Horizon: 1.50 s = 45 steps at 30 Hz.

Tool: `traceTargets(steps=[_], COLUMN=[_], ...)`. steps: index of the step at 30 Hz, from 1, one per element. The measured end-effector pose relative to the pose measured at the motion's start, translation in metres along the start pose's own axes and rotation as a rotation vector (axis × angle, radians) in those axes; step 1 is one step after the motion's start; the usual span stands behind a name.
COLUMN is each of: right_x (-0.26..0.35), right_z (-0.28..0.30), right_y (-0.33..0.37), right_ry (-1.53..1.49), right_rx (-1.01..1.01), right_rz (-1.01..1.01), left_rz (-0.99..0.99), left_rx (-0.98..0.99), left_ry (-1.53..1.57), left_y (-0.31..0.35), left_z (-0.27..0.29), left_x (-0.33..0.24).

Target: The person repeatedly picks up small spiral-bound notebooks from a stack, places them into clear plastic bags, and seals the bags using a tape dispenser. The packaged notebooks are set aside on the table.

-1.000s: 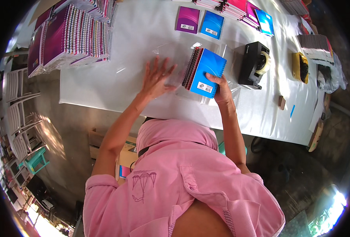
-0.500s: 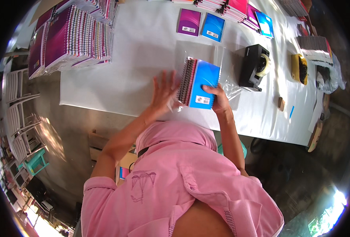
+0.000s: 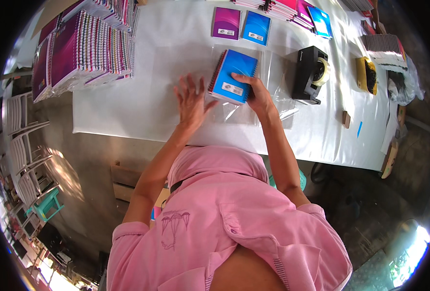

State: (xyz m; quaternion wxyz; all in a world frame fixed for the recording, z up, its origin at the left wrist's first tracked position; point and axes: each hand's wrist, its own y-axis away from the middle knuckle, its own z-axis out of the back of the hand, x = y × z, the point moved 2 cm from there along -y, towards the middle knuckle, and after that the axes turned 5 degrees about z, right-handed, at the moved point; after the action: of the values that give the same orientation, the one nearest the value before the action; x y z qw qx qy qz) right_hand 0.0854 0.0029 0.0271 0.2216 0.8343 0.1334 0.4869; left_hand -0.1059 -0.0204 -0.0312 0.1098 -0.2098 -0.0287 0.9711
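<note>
A stack of spiral notebooks point(image 3: 238, 66) with a blue cover on top is gripped in my right hand point(image 3: 259, 94), thumb across the cover and fingers at its right edge. A white label sits near the cover's lower edge. Below the stack lies a clear plastic sheet or bag point(image 3: 273, 72), spread on the table and partly hidden by the notebooks. Just left of the stack, my left hand point(image 3: 192, 104) is open over the table with fingers spread, holding nothing.
A black tape dispenser point(image 3: 308, 75) stands to the right, with a yellow container point(image 3: 365, 75) beyond it. Single purple point(image 3: 226, 23) and blue notebooks point(image 3: 256, 28) lie at the far side. A tall pile of wrapped purple notebooks point(image 3: 86, 48) occupies the left of the white table point(image 3: 113, 109).
The notebook stack has moved away from me and slightly left in my right hand, and now lies flatter over the plastic. My left hand has come off the stack's left side.
</note>
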Motion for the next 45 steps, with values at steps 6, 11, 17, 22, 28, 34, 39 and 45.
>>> traceTargets(steps=[6, 11, 17, 22, 28, 34, 39, 45], right_x=[0.015, 0.024, -0.006, -0.019, -0.031, -0.015, -0.015, -0.030], right_z=[0.031, -0.004, -0.038, -0.041, -0.043, -0.059, -0.054, -0.036], right_y=[0.025, 0.024, -0.018, -0.021, -0.035, -0.032, -0.041, -0.041], right_ry=[0.133, 0.199, 0.280, 0.246, 0.293, 0.382, 0.440, 1.244], right_rx=[-0.086, 0.018, -0.052, 0.073, 0.064, 0.053, 0.058, -0.115], right_rz=[-0.049, 0.062, -0.036, -0.057, 0.014, 0.014, 0.013, 0.218], left_rz=[0.031, 0.128, 0.145, 0.143, 0.139, 0.160, 0.227, 0.286], left_rx=[-0.021, 0.016, -0.044, -0.072, -0.137, -0.114, -0.073, 0.110], left_ry=[-0.069, -0.057, 0.102, 0.187, 0.143, 0.141, 0.088, -0.026], left_y=[0.007, 0.005, 0.011, 0.024, 0.026, 0.026, 0.026, 0.020], left_z=[-0.008, -0.009, -0.007, -0.002, -0.007, -0.003, 0.000, 0.012], left_x=[0.022, 0.002, 0.036, 0.050, 0.041, 0.043, 0.040, 0.052])
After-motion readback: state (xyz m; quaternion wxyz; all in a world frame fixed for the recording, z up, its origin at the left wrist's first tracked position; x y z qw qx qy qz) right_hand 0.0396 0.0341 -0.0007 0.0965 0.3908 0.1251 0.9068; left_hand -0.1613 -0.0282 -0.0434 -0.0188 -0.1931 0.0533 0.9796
